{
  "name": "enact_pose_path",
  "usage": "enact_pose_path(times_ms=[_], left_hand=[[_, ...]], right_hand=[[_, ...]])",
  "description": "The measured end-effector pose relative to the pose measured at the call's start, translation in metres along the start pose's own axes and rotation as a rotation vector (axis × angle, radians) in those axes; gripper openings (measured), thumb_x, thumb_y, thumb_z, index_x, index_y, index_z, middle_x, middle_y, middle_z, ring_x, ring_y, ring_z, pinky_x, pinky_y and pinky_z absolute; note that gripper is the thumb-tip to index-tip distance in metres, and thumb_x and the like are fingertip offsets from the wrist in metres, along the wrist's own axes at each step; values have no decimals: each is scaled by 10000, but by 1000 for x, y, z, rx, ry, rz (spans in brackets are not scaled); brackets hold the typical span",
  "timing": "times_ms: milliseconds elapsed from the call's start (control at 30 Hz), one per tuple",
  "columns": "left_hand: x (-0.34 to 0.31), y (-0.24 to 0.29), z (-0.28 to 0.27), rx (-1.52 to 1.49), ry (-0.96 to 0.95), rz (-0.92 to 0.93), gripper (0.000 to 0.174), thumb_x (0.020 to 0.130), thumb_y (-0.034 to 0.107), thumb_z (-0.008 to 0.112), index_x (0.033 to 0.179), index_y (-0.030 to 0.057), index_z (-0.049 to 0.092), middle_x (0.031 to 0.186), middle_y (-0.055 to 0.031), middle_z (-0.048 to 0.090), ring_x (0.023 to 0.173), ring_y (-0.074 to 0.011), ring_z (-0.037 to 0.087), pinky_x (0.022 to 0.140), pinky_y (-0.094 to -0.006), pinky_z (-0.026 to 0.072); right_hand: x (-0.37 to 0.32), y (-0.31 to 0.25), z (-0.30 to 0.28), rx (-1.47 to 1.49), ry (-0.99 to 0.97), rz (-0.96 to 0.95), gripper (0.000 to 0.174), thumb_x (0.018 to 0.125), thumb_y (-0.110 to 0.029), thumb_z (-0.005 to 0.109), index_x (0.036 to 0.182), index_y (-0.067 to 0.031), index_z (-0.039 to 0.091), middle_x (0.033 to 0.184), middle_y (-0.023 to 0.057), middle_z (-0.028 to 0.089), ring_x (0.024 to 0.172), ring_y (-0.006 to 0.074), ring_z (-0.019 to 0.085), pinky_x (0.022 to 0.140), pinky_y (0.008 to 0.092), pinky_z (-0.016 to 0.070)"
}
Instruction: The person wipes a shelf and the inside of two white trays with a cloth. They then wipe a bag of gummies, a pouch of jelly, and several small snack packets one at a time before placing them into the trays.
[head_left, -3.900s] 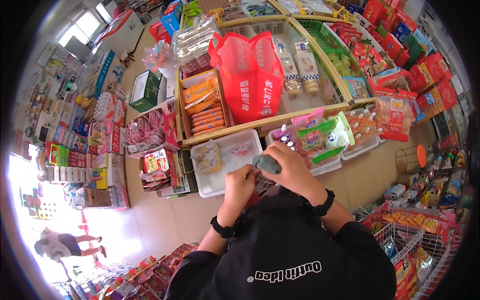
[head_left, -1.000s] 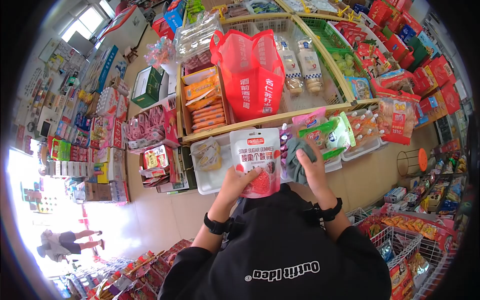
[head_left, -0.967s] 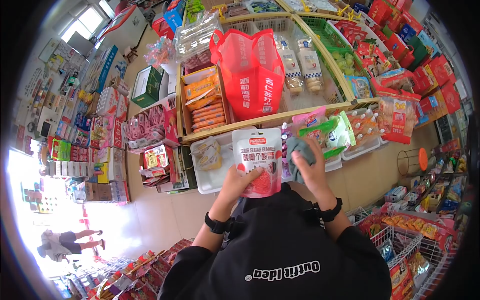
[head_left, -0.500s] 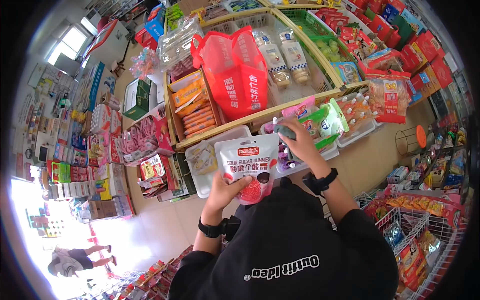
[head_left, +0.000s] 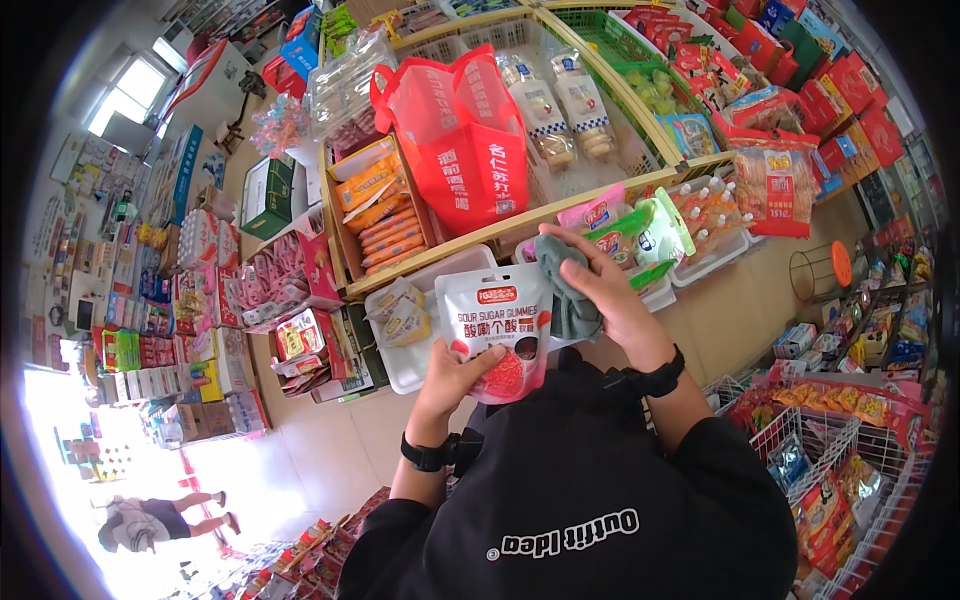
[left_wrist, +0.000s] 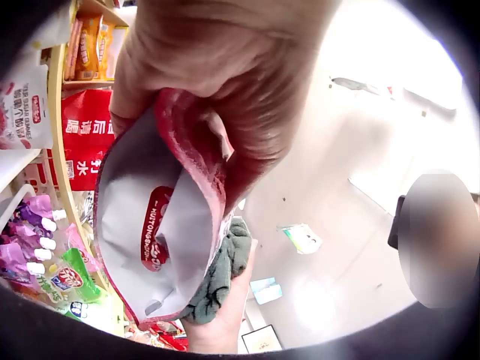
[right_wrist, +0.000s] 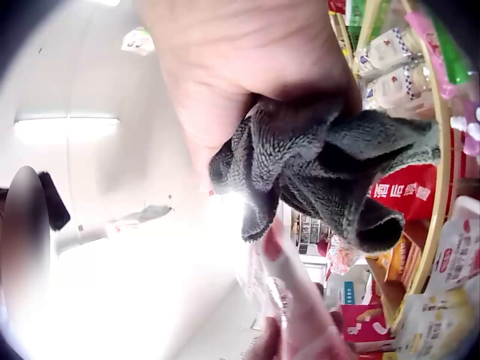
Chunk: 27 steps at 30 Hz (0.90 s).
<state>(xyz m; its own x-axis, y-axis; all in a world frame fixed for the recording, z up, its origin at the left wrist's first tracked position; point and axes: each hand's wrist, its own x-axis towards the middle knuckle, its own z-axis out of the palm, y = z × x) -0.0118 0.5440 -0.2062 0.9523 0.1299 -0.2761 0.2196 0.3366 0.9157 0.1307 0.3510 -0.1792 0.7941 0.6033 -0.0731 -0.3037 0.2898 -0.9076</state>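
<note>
A white and red gummies pouch (head_left: 492, 330) stands upright in front of the chest, its lower left gripped by the left hand (head_left: 450, 380), thumb across the printed front. In the left wrist view the pouch's grey-white side (left_wrist: 150, 225) faces the camera, below the left hand (left_wrist: 225, 82). The right hand (head_left: 615, 295) holds a bunched grey-green cloth (head_left: 566, 290) at the pouch's right edge. Folds of the cloth (right_wrist: 300, 165) hang from the right hand (right_wrist: 255, 60) in the right wrist view; whether it touches the pouch is unclear.
Behind the hands, a white tray (head_left: 405, 370) holds a clear-wrapped pack. A red bag (head_left: 460, 150) stands in a wood-edged display (head_left: 500, 240). Jelly pouches (head_left: 630, 235) lie right of it. Wire baskets (head_left: 820, 450) are at lower right; a person (head_left: 150, 522) is at far left.
The pouch came up into view in the left hand after the first frame. Since half a second ago, the cloth has spread lower along the pouch's right edge, and the view has shifted slightly.
</note>
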Motion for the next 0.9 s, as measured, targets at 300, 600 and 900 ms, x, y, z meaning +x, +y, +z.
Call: enact_pose_path(times_ms=[300,600,900], left_hand=[[-7,-2,-3,64,-59,30,360,815,-6,713,1149,-24,579,1046,-87,679,927,-146,642,831,-303,523],[-20,3,-18,-41,-48,36,296,822,2,709,1105,-19,625,1026,-76,689,915,-136,642,832,-292,515],[-16,-1,-11,-1,-53,-16,332,825,23,716,1134,-18,604,1043,-75,680,932,-139,634,841,-300,513]], right_hand=[[-4,10,2,-423,-16,44,395,815,-339,754,1033,-29,647,805,-14,617,721,58,567,641,225,462],[-1,3,-29,18,177,106,369,938,-357,591,1091,-23,631,859,12,650,702,86,623,660,235,515],[-13,14,0,296,-128,222,550,978,-429,471,1252,46,510,1138,134,639,1033,169,636,921,312,506]])
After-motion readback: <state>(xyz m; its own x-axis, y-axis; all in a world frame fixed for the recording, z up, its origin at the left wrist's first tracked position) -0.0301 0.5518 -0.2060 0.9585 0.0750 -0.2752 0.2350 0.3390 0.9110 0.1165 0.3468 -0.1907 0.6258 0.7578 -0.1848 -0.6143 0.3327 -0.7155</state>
